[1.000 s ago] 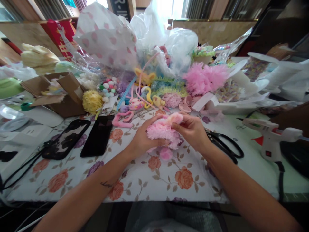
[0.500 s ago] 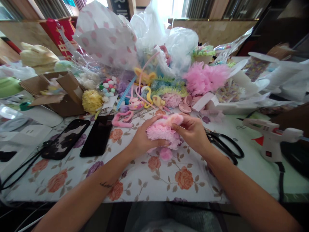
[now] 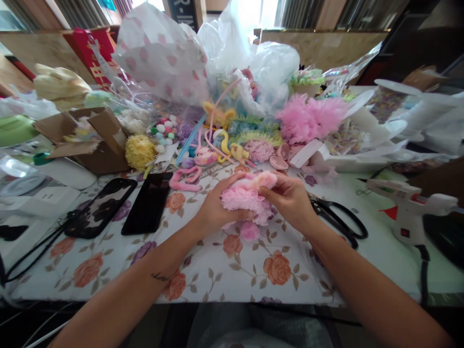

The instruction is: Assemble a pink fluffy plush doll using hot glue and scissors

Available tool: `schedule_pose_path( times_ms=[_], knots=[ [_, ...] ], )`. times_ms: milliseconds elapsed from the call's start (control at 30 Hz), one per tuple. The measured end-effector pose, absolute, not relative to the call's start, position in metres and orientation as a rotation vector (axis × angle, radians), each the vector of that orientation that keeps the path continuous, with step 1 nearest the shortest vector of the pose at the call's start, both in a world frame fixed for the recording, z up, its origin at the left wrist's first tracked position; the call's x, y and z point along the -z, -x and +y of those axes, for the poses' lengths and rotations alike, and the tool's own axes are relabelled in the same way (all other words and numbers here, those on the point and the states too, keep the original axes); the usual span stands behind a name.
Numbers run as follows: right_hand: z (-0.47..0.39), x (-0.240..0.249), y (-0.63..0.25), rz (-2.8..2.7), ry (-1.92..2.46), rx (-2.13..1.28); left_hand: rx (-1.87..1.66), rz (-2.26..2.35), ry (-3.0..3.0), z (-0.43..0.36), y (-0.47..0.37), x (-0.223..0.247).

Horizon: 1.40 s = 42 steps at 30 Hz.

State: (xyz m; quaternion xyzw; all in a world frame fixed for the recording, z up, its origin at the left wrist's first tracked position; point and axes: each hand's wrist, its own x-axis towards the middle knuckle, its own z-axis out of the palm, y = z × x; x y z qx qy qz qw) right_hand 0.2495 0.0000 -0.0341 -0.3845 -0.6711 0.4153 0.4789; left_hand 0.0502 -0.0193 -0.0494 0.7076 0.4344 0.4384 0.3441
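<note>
One wide floral tablecloth (image 3: 119, 275) spreads beneath everything; take the pink ruffled piece (image 3: 244, 200) in the hands as the centre of the dial. At 11 o'clock, well apart from it, bulges a white plastic bag with pink spots (image 3: 163, 63), and at 12 a clear plastic bag (image 3: 277, 60) stands beside it. Between 9 and 10, far out, sits an open cardboard box (image 3: 85, 157) with pale soft bits inside. A bright pink tulle bundle (image 3: 310, 118) lies between 1 and 2. Far out at 3 o'clock is a white glue gun (image 3: 411, 205) with a red trigger.

The left hand (image 3: 213, 208) comes in from 8 o'clock and is closed round the near-left side of the ruffled piece, thumb across its front. The right hand (image 3: 292, 195), reaching in from 4, pinches the piece's upper right edge between thumb and fingers, where a peachy fluffy part shows.

At 9 o'clock lies a dark phone (image 3: 147, 205), with a flower-patterned phone case (image 3: 101, 208) farther out. Black-handled scissors (image 3: 339, 220) lie at 3, near the right wrist. Smaller still, a yellow pompom (image 3: 140, 152) and a bent pink fuzzy stem (image 3: 185, 179) rest between 9 and 10, the stem closer in. Smallest, a pink pompom (image 3: 250, 231) shows at 6, just below the ruffled piece.
</note>
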Motion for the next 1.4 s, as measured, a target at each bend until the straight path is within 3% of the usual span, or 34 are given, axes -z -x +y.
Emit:
schedule_pose_path(
  times_ms=[1400],
  knots=[
    [-0.0015, 0.0304, -0.2493, -1.695, 0.919, -0.923, -1.125, 1.142, -1.857, -0.0192, -0.0509, 0.0492]
  ],
)
